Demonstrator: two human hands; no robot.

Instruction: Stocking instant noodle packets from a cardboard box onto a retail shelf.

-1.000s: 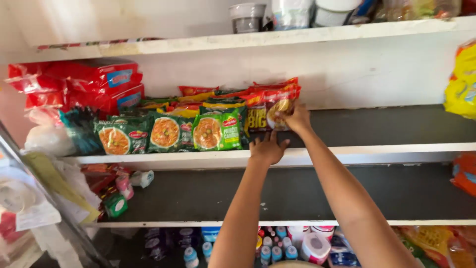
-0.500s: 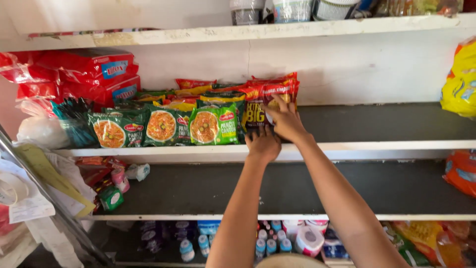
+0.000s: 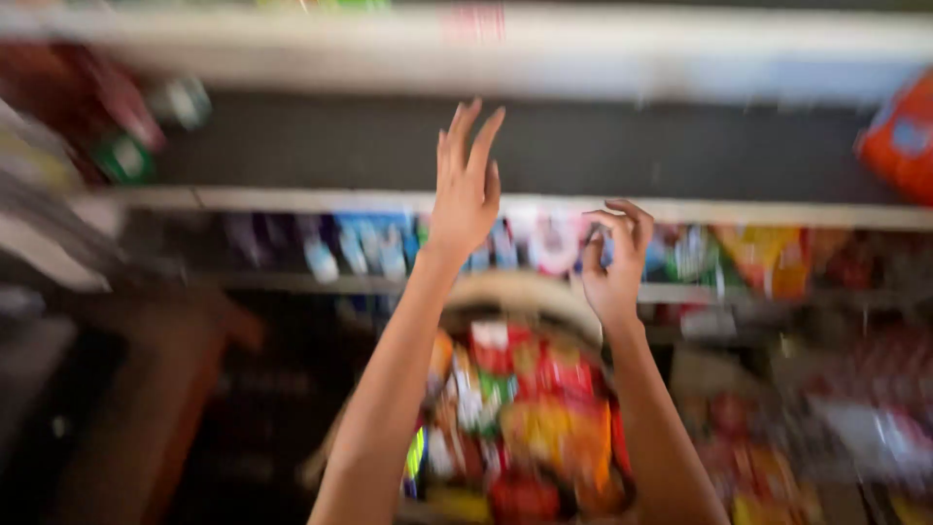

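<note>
The picture is blurred by motion. My left hand (image 3: 465, 185) is raised in front of a dark shelf (image 3: 583, 146), fingers straight and apart, holding nothing. My right hand (image 3: 614, 262) hangs lower and to the right with its fingers curled loosely, and nothing shows in it. Between and below my forearms sits a round basket (image 3: 520, 292) filled with several red, yellow and orange snack packets (image 3: 530, 428).
An orange packet (image 3: 899, 136) lies at the shelf's right end. A lower shelf holds a row of small bottles and tubs (image 3: 360, 248). Red and green packets (image 3: 107, 126) lie at the upper left. More packets are stacked at the lower right (image 3: 777, 457).
The view has tipped downward, away from the shelf of noodle packets. Both hands have left the packet they were placing and are now empty, and the basket of packets has come into sight.
</note>
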